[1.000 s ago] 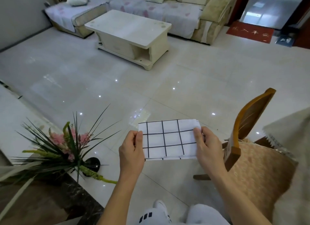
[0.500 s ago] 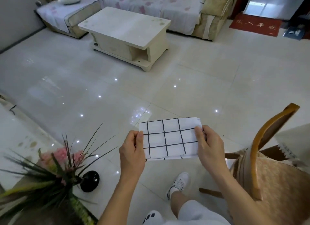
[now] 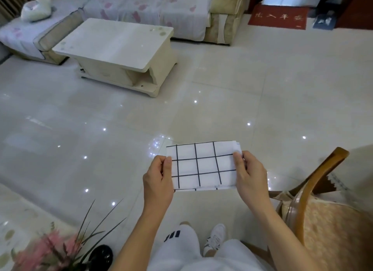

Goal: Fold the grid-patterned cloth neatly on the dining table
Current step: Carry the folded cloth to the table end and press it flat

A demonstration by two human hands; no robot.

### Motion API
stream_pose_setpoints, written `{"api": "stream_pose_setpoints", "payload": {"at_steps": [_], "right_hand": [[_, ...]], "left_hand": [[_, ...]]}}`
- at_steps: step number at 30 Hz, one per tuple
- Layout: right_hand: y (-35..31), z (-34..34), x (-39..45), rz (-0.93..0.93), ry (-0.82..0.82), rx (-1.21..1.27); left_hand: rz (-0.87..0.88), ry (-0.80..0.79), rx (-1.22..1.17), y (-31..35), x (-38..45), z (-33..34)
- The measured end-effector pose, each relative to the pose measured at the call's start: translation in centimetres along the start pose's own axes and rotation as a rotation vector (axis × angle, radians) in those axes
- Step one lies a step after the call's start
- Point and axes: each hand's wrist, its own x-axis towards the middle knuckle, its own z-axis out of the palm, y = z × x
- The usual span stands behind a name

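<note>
Cloth, white with black grid lines (image 3: 203,165), folded, spans crosswise in mid-air between left hand (image 3: 158,182) and right hand (image 3: 251,175), each pinching one short end.

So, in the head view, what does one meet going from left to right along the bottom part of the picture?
Pink flowers → black vase → left hand → grid cloth → right hand → wooden chair.

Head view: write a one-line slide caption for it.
Both hands, left hand and right hand, pinch the folded grid-patterned cloth by its short edges, held above the tiled floor.
</note>
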Motion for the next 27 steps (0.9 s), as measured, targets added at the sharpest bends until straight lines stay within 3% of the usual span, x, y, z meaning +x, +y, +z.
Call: {"api": "stream_pose_setpoints", "payload": {"at_steps": [9, 20, 27], "right_hand": [[2.1, -1.0, 6.6, 0.12, 0.148, -0.031], [-0.5, 0.3, 21.8, 0.186, 0.32, -0.046], [-0.7, -0.6, 27.5, 0.256, 0.497, -0.048]], "left_hand": [[0.011, -0.191, 0.022, 2.3, 8.0, 6.2], [0.157, -0.323, -0.03, 7.5, 24.9, 13.8], [0.224, -0.493, -0.047, 10.9, 32.5, 19.3]]}}
